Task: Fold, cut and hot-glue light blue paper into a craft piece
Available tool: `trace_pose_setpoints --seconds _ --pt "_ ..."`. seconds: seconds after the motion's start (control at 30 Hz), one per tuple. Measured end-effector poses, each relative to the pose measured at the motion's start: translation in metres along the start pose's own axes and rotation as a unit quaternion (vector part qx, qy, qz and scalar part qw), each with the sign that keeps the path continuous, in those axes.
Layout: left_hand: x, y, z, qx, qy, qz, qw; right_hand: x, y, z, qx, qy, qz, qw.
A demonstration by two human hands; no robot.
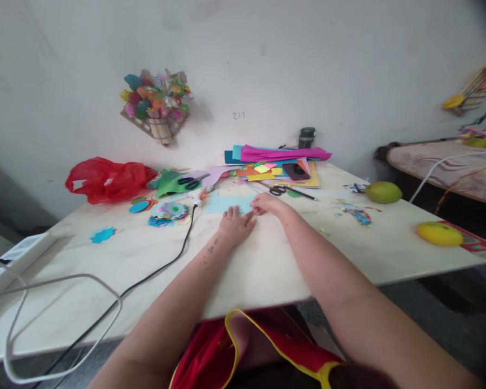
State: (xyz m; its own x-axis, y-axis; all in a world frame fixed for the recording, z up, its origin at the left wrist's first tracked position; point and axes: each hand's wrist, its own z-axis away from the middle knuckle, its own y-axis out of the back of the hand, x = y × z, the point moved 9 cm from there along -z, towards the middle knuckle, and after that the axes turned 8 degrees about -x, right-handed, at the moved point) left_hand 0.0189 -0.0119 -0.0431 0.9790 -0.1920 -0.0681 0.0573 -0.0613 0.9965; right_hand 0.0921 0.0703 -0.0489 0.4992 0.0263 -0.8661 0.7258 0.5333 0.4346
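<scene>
A light blue sheet of paper (pixel 221 203) lies on the table in front of me. My left hand (pixel 237 224) rests flat on its near edge with the fingers stretched out. At the sheet's right end, my right hand (pixel 264 204) is closed, its fingertips pinched on the paper's edge. The fingers hide part of that edge. Just left of the sheet lies a glue gun (pixel 202 195) with a black cord. A pair of scissors (pixel 276 189) and a black pencil (pixel 302 193) lie beyond my right hand.
Paper flower cutouts (pixel 169 213), a blue scalloped cutout (pixel 103 234) and a red plastic bag (pixel 109 179) are on the left. Coloured paper (pixel 283 153) and a phone (pixel 295 171) lie at the back. Two mangoes (pixel 384 192) sit right; a power strip (pixel 20 254) stands left.
</scene>
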Motion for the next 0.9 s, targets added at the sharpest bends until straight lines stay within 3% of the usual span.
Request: trace_pose_setpoints --seconds 0.37,0.6,0.9 --pt "-0.011 -0.004 0.002 -0.031 0.066 0.024 0.997 -0.003 0.001 -0.002 0.033 0.002 0.139 0.99" --pt "-0.017 0.0 0.008 -0.028 0.11 0.012 0.993 -0.012 0.002 -0.007 0.079 -0.035 0.354 0.931" --pt "-0.031 0.001 0.013 -0.036 0.135 0.03 0.99 -0.015 0.002 0.002 0.057 -0.058 0.386 0.919"
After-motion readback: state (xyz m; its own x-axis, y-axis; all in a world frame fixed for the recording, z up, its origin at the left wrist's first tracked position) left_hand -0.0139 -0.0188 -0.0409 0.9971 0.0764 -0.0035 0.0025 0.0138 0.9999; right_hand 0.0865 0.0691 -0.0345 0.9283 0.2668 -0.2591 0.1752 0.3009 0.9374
